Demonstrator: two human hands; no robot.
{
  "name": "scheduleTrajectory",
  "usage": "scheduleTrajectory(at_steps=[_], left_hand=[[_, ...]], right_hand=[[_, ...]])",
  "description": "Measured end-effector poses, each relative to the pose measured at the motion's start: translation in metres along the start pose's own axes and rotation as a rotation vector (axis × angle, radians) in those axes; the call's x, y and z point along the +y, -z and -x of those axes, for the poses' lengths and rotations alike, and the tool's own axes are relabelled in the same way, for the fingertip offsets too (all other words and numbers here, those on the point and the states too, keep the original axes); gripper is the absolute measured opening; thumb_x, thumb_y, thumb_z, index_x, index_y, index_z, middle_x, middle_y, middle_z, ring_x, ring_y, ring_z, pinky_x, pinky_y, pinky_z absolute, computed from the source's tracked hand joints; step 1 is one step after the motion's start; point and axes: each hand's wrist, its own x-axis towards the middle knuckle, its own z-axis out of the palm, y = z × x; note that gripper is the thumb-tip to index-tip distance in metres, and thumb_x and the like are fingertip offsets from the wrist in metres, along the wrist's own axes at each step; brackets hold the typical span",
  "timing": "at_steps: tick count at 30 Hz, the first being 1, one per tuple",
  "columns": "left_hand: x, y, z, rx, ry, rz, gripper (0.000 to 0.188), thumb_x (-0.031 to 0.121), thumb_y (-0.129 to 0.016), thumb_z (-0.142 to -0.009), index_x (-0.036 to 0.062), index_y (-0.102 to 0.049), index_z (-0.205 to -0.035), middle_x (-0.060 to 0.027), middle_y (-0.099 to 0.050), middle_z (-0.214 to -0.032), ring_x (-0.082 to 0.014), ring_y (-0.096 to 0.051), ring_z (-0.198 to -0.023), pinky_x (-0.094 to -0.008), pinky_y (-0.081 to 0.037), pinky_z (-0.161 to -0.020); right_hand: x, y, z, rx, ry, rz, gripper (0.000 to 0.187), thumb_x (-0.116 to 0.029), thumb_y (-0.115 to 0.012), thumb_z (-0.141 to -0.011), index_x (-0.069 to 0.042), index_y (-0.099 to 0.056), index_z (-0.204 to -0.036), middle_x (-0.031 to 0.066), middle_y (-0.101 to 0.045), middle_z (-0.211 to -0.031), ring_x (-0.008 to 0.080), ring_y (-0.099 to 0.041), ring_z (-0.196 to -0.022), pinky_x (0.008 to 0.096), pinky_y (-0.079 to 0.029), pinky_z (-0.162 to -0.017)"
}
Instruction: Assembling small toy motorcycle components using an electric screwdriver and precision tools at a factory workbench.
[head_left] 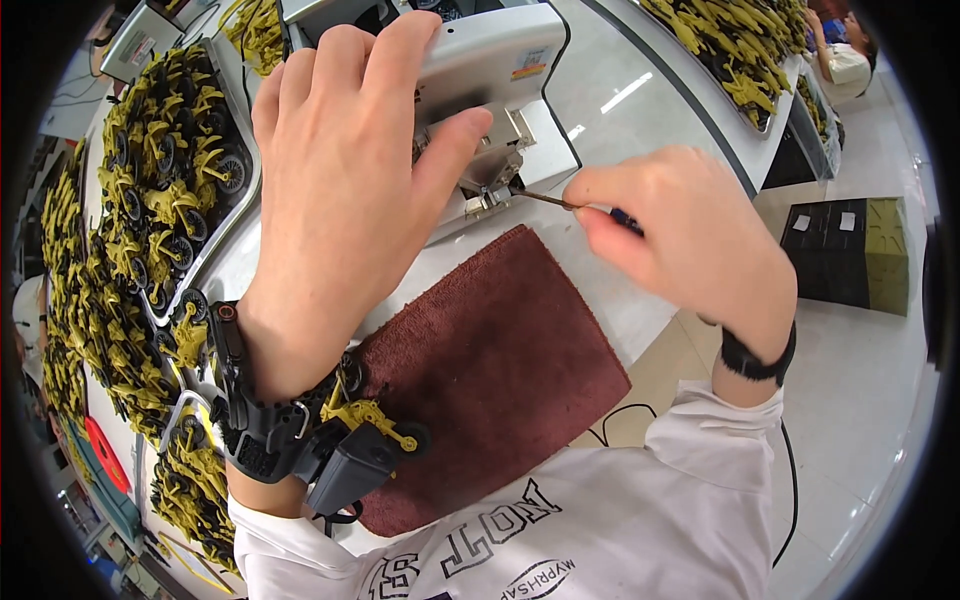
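My left hand (335, 170) lies against the front of a silver-grey bench machine (490, 45), its fingers reaching up to the top and its thumb held apart. Below the thumb, a small metal mechanism (490, 185) sticks out of the machine's front. A thin screwdriver-like tool (546, 200) with a dark blue handle is pinched in my right hand (690, 225). Its tip meets the right side of that mechanism; exactly what it touches is too small to make out. A brown-red cloth (490, 370) is spread in front of the machine.
Trays of yellow-green toy motorcycles (160, 190) crowd the left side. One toy motorcycle (365, 415) rests by the cloth's left edge, below my left wrist. Another heap of yellow-green toys (725, 50) is at upper right. A dark box (830, 250) stands farther right, and a person (845, 60) sits beyond.
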Motion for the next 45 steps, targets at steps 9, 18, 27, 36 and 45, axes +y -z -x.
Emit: scheduleTrajectory(at_steps=[9,18,27,36,45], left_hand=[[0.005,-0.006,-0.003,0.035,-0.013,-0.106,0.056,0.024,-0.073,-0.077,0.0062,-0.052,-0.125,-0.0125,-0.056,-0.106,-0.0333,-0.050,-0.097,-0.0427,-0.039,-0.087],[-0.007,0.006,0.005,0.002,-0.186,-0.064,0.096,0.021,-0.085,-0.054,0.0107,-0.042,-0.138,-0.0131,-0.050,-0.120,-0.0357,-0.046,-0.107,-0.0452,-0.036,-0.095],[-0.005,0.004,0.013,-0.065,-0.100,-0.087,0.114,0.012,-0.088,-0.043,0.0163,-0.036,-0.144,-0.0131,-0.045,-0.125,-0.0356,-0.043,-0.111,-0.0455,-0.034,-0.098],[-0.005,-0.002,0.013,-0.018,-0.126,-0.066,0.110,0.013,-0.087,-0.045,0.0141,-0.036,-0.143,-0.0137,-0.044,-0.125,-0.0359,-0.041,-0.112,-0.0455,-0.034,-0.098],[-0.004,-0.007,0.017,0.065,-0.164,-0.065,0.108,0.015,-0.086,-0.047,0.0159,-0.037,-0.143,-0.0129,-0.044,-0.124,-0.0354,-0.042,-0.111,-0.0452,-0.034,-0.097]], right_hand=[[0.031,-0.003,-0.013,-0.031,0.138,-0.352,0.014,-0.009,-0.061,-0.072,0.000,-0.068,-0.079,0.0175,-0.061,-0.066,0.0330,-0.058,-0.057,0.0389,-0.045,-0.055],[0.026,-0.001,-0.010,-0.011,0.149,-0.316,0.014,0.000,-0.063,-0.073,0.001,-0.069,-0.086,0.0100,-0.059,-0.060,0.0189,-0.050,-0.047,0.0285,-0.039,-0.046],[0.030,-0.004,-0.010,-0.033,0.207,-0.257,0.015,0.001,-0.063,-0.072,0.001,-0.069,-0.086,0.0121,-0.063,-0.065,0.0239,-0.054,-0.049,0.0317,-0.041,-0.048],[0.040,-0.011,-0.009,0.002,0.214,-0.396,0.014,-0.006,-0.062,-0.074,0.003,-0.068,-0.083,0.0159,-0.060,-0.064,0.0283,-0.055,-0.053,0.0335,-0.044,-0.051],[0.045,-0.002,-0.011,-0.113,0.129,-0.539,0.016,-0.007,-0.062,-0.076,0.004,-0.068,-0.085,0.0156,-0.063,-0.066,0.0254,-0.056,-0.052,0.0335,-0.045,-0.053]])
